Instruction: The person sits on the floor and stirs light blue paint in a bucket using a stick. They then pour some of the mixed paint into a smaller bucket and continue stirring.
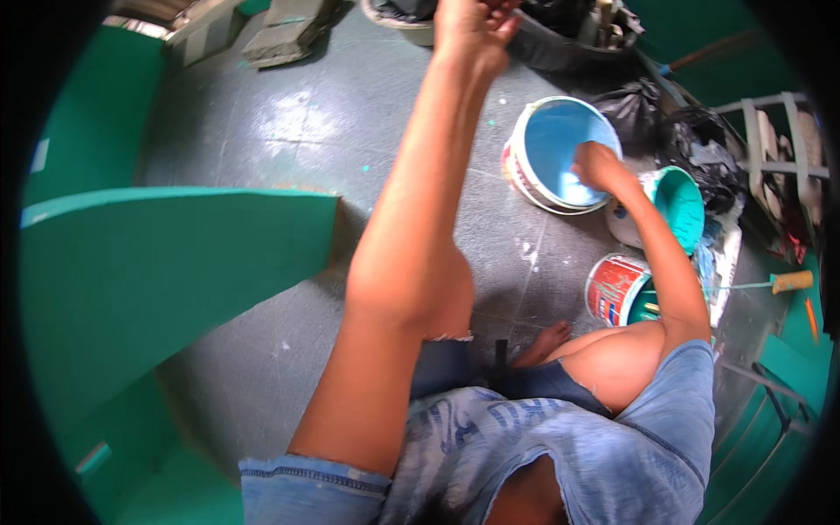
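Note:
My left arm stretches far forward, and my left hand (472, 33) is cut off by the upper edge. Its visible fingers are curled; whatever they hold is out of sight. My right hand (597, 166) is closed at the mouth of a large white paint bucket (544, 144) with a pale blue inside. The fingertips are hidden, and I cannot make out what is in them. Beneath my right forearm lie a tipped white bucket with a green-coated inside (678, 206) and a red-labelled paint bucket (610, 289) with green inside.
A green partition (175, 280) juts in from the left. Grey blocks (289, 35) lie at the back left. Black tubs (560, 51) of clutter and black plastic bags (630, 109) stand at the back right. A paint roller (791, 281) is at the right, beside a metal rack (770, 166).

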{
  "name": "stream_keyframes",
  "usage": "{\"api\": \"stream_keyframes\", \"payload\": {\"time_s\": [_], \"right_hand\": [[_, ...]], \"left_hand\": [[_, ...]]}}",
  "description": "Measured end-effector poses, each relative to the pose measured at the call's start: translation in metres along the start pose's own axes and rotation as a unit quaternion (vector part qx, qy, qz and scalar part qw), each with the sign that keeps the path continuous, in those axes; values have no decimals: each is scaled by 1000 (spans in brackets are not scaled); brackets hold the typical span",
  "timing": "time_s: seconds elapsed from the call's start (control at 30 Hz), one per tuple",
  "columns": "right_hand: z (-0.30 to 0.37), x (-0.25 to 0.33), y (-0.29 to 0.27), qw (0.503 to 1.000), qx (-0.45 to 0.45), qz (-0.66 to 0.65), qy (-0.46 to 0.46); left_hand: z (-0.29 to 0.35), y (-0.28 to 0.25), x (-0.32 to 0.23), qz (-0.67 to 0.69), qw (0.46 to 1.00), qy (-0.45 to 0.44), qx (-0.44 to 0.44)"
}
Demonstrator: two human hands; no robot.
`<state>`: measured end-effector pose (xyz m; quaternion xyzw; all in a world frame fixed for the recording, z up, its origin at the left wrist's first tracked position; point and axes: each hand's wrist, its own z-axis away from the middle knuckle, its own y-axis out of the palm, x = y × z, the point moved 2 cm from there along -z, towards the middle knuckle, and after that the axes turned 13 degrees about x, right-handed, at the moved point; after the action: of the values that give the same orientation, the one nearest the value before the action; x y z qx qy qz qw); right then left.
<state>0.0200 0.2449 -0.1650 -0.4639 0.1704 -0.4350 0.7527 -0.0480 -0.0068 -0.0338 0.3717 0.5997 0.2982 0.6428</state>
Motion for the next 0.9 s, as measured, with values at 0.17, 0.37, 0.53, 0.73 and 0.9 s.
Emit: {"api": "stream_keyframes", "payload": {"time_s": [0.17,0.37,0.53,0.73,0.9], "right_hand": [[-1,10,-14,970,58,-229,-53],[2,1,-18,973,-172,-146,47],[4,9,-22,998,20,-28,58],[-1,28,-10,964,-27,-261,-46],[-5,9,-9,981,-178,-67,30]], "left_hand": [[10,1,-7,-16,1000,18,11],[25,29,-10,-41,998,24,-44],[26,29,-10,-43,998,18,-48],[26,32,-10,-50,998,13,-46],[25,32,-8,-37,998,8,-46]]}}
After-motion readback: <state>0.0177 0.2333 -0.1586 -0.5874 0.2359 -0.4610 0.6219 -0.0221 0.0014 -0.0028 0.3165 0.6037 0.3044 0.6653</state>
